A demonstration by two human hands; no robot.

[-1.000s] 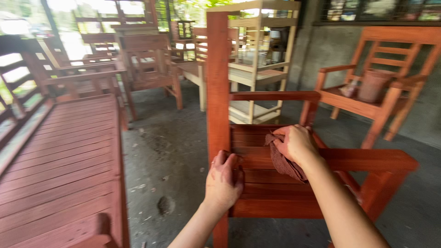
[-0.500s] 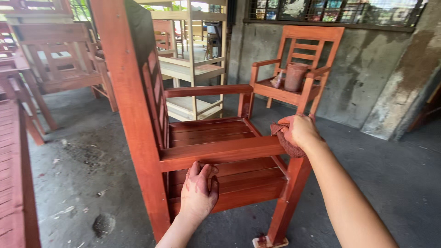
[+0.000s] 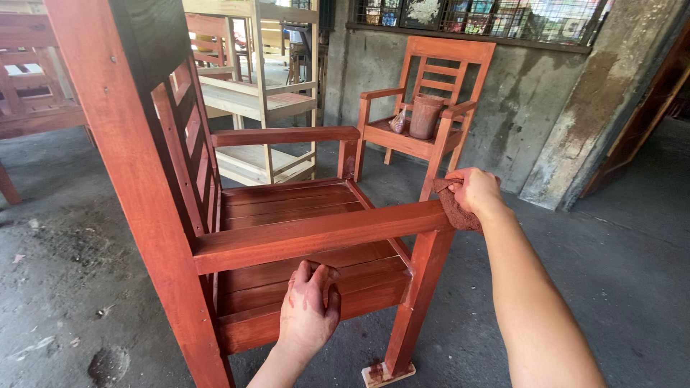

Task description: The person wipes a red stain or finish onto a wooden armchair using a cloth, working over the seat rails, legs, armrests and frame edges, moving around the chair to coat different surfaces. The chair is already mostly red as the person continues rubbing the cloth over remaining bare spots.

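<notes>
A red-stained wooden armchair with a slatted seat and back point(image 3: 287, 215) stands on the grey concrete floor point(image 3: 611, 287), seen from its side. The right hand point(image 3: 474, 190) is clamped on a crumpled, reddish-brown stained rag point(image 3: 454, 208), pressing it against the front end of the near armrest point(image 3: 316, 233), just above the front leg. The left hand point(image 3: 307, 309), its fingers smeared with red stain, grips the side rail of the seat below that armrest, fingers curled over the top edge. The two hands are well apart, one at each level of the same side of the chair. The front leg rests on a small pale wooden block point(image 3: 388, 373).

Against the concrete wall behind stands a second, orange-red wooden armchair point(image 3: 431, 108). On its seat sits a stained, reddish-brown cylindrical container point(image 3: 425, 116), upright; what is in it cannot be told. Just beside it, to the left, lies a small crumpled bundle point(image 3: 397, 123). An unpainted pale wooden frame with shelves point(image 3: 259, 100) stands beyond the near chair.
</notes>
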